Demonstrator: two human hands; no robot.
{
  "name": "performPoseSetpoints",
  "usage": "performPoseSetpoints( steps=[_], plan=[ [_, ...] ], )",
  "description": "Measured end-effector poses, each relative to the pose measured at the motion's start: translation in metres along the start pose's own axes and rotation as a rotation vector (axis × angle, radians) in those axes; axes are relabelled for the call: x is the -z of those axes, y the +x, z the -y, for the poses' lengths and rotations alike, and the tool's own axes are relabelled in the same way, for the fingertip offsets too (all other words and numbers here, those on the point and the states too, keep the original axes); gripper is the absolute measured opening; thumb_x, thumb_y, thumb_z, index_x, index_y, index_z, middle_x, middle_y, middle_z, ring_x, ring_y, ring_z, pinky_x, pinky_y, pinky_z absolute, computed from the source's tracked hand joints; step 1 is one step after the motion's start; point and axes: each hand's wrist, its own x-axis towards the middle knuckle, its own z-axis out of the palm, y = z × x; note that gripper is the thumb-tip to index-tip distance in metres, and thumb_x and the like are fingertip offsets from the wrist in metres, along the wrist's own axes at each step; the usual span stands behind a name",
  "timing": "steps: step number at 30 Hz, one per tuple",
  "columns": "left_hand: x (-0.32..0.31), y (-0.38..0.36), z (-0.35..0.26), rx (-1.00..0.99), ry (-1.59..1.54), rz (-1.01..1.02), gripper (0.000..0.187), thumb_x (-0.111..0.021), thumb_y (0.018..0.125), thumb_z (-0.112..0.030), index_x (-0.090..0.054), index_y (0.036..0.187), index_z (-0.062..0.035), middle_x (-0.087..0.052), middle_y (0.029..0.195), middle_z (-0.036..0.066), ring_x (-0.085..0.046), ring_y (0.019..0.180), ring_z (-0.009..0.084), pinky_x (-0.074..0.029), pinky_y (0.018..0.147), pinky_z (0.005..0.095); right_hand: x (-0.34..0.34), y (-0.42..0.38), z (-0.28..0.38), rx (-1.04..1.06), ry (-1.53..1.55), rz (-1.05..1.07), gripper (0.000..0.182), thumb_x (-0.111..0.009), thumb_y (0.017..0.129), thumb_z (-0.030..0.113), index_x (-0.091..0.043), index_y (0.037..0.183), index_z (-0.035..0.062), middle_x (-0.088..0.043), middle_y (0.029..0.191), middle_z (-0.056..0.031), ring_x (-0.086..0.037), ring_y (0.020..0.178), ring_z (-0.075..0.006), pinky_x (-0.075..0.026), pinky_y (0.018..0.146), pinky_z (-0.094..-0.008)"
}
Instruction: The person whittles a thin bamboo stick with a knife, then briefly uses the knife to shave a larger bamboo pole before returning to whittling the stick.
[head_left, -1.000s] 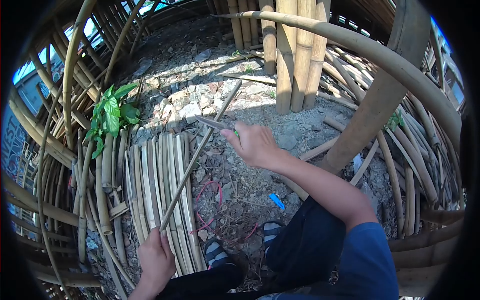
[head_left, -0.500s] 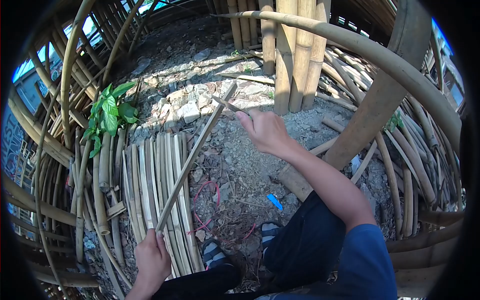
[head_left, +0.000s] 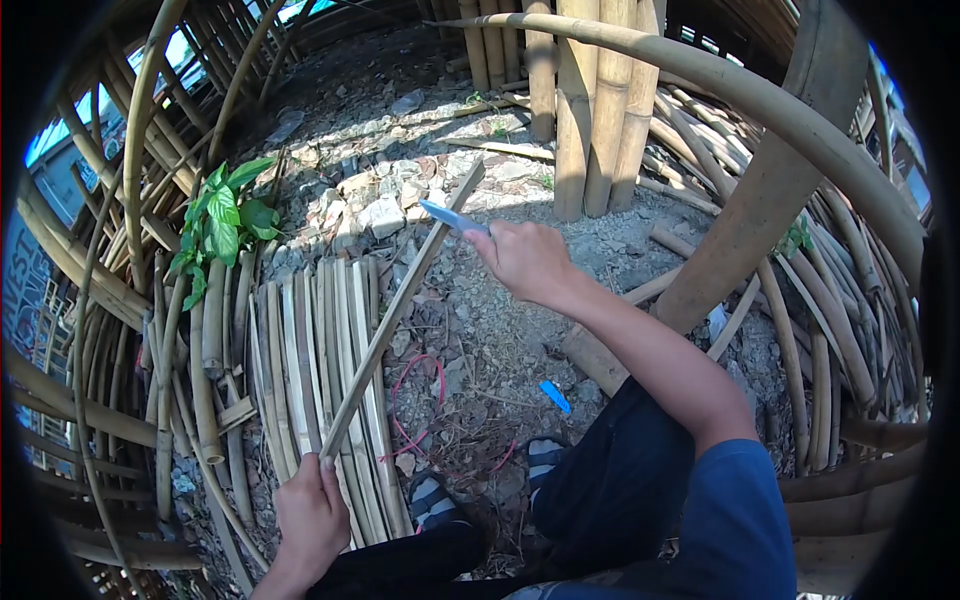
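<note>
The left hand (head_left: 312, 515) is clamped on a bamboo strip (head_left: 400, 310), while the right hand (head_left: 525, 262) grips a knife (head_left: 450, 216) beside its far end.

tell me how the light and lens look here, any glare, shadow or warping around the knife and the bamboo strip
Head view: hard sunlight, with deep shadow across the upper ground. The knife blade in the right hand glints pale blue. The bamboo strip, gripped low by the left hand, is evenly lit and sharp. Fisheye warping bends the bamboo poles near the edges, and black vignette fills the corners.
</note>
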Motion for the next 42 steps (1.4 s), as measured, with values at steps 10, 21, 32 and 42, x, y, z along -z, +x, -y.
performPoseSetpoints(
  steps=[10,21,32,42],
  plan=[
    [-0.003,0.001,0.009,-0.062,0.057,-0.049,0.024,-0.050,0.103,-0.013,-0.050,0.083,0.0017,-0.054,0.059,0.026,-0.057,0.054,0.0488,-0.041,0.050,0.0555,0.019,-0.014,0.003,-0.121,0.204,-0.024,0.063,-0.043,0.106,0.049,-0.067,0.081,-0.0037,-0.063,0.068,-0.0271,-0.064,0.067,-0.0465,-0.049,0.066,-0.0535],
    [-0.008,-0.001,0.004,-0.048,0.030,0.024,0.025,-0.048,0.103,-0.012,-0.050,0.083,0.0021,-0.054,0.059,0.027,-0.057,0.056,0.0497,-0.042,0.053,0.0564,-0.004,0.010,-0.042,-0.115,-0.138,-0.084,0.067,-0.039,0.105,0.055,-0.071,0.081,0.0010,-0.069,0.071,-0.0238,-0.070,0.069,-0.0442,-0.054,0.065,-0.0545],
    [-0.010,0.006,0.008,-0.070,0.031,0.032,0.026,-0.048,0.104,-0.013,-0.050,0.083,0.0026,-0.056,0.060,0.028,-0.058,0.057,0.0507,-0.043,0.054,0.0573,-0.003,0.021,-0.029,-0.227,-0.110,-0.014,0.072,-0.033,0.106,0.057,-0.071,0.085,-0.0001,-0.071,0.079,-0.0249,-0.071,0.079,-0.0429,-0.055,0.073,-0.0537],
    [-0.010,0.010,0.011,-0.056,0.062,0.002,0.022,-0.048,0.102,-0.010,-0.050,0.085,0.0033,-0.057,0.064,0.029,-0.059,0.060,0.0510,-0.044,0.056,0.0579,0.001,0.000,-0.010,-0.188,0.103,-0.024,0.067,-0.031,0.108,0.046,-0.070,0.088,-0.0053,-0.069,0.083,-0.0309,-0.069,0.083,-0.0483,-0.052,0.079,-0.0569]
  ],
)
